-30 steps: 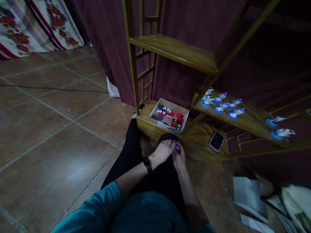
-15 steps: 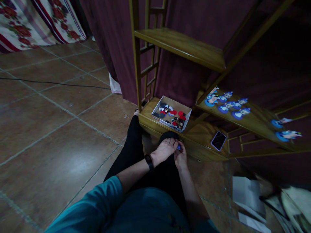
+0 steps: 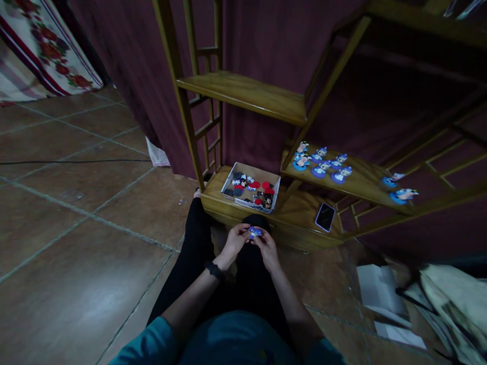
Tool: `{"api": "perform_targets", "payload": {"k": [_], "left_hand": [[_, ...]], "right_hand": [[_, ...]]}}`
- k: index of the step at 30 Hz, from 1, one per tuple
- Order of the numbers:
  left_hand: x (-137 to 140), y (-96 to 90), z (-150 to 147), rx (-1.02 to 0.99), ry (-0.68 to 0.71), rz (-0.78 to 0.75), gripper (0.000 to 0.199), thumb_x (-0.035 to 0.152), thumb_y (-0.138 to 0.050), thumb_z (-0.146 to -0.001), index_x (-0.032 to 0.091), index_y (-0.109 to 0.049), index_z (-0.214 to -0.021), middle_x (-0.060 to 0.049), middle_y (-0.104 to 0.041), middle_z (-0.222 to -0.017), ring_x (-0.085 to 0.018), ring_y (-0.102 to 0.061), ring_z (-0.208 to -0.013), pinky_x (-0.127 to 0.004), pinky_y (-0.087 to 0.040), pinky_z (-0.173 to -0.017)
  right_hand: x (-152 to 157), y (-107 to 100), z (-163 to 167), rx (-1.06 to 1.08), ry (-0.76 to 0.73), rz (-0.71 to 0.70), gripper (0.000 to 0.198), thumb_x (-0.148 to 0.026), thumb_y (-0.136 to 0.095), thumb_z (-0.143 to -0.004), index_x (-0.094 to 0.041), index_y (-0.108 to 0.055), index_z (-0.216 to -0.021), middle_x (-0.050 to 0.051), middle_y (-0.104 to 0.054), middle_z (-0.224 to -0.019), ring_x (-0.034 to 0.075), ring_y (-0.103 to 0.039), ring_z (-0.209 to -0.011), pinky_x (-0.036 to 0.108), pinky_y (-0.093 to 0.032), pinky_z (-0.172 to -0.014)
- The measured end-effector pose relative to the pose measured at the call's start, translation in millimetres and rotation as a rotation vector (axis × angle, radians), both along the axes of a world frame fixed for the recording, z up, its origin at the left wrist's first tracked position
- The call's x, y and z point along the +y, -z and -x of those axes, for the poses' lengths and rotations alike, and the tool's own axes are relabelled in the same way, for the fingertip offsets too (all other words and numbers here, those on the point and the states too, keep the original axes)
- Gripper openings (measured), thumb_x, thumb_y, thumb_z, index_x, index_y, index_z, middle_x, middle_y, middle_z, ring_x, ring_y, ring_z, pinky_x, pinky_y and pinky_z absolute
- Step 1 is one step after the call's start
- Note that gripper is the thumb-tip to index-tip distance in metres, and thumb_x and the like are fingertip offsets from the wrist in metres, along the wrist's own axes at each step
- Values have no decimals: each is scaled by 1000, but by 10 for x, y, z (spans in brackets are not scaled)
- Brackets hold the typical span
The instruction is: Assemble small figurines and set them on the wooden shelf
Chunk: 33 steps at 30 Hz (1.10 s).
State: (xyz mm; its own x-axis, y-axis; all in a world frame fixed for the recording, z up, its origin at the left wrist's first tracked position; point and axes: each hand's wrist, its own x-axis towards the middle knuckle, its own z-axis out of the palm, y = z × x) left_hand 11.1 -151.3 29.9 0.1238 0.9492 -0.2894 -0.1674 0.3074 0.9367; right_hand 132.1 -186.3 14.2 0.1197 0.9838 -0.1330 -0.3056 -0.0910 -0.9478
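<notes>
Between my two hands, just above my knee, is a small purple-and-white figurine (image 3: 254, 232). My left hand (image 3: 236, 238) pinches its left side, and my right hand (image 3: 267, 247) grips it from the right. Beyond the knee, a shallow cardboard box (image 3: 249, 204) sits on the low wooden ledge. Inside it lie several figurine parts with red and black round bases. Similar figurines on purple bases (image 3: 341, 175) stand on the shelf to the right, beside others on blue bases (image 3: 301, 162).
A phone (image 3: 325, 217) lies on the lower ledge right of the box. Wooden shelf posts (image 3: 186, 116) and an upper board (image 3: 243, 95) rise ahead. White boxes (image 3: 382, 294) and a pale bag (image 3: 456, 299) are on the floor at right. A dark cable (image 3: 76, 162) crosses the tiles.
My view has turned right. My hands have moved apart a little, so the figurine that was mostly covered by my fingers now shows between them.
</notes>
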Motion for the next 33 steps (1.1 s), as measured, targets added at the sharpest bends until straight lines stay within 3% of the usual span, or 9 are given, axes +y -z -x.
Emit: {"api": "perform_targets", "payload": {"k": [4, 9, 18, 26, 33], "left_hand": [[-31, -3, 68, -232, -11, 283, 19, 19, -69, -67, 12, -63, -84, -4, -64, -70, -9, -59, -57, -21, -48, -58], [-3, 44, 85, -407, -4, 443, 11, 10, -68, -66, 10, -63, -75, -4, -64, -62, -9, -59, -53, -20, -47, -56], [87, 82, 151, -351, -56, 383, 7, 7, -64, -66, 10, -64, -71, -2, -62, -55, -7, -53, -45, -17, -42, -48], [20, 60, 211, -384, -149, 336, 15, 4, -63, -67, 13, -64, -79, 0, -63, -62, -7, -56, -49, -18, -47, -56], [-6, 46, 235, -389, -74, 268, 23, 6, -68, -65, 12, -64, -86, -4, -66, -71, -9, -61, -57, -19, -49, -60]], "right_hand": [[2, -23, 23, -40, -3, 10, 41, -38, -68, -66, -22, -61, -104, 3, -66, -100, 17, -60, -88, 28, -51, -71], [33, 20, 44, -57, 40, 24, 36, -39, -65, -69, -21, -63, -100, 3, -66, -97, 16, -61, -81, 26, -50, -67], [165, 61, 177, 40, 44, 59, 28, -37, -66, -68, -21, -64, -90, 0, -66, -80, 12, -59, -61, 26, -48, -61], [191, 66, 217, 88, -50, 94, 36, -38, -68, -66, -21, -63, -97, 2, -66, -88, 14, -61, -72, 30, -48, -70], [161, 2, 156, 191, -105, 101, 37, -33, -72, -65, -21, -64, -98, 5, -65, -96, 16, -61, -81, 32, -47, -75]]}}
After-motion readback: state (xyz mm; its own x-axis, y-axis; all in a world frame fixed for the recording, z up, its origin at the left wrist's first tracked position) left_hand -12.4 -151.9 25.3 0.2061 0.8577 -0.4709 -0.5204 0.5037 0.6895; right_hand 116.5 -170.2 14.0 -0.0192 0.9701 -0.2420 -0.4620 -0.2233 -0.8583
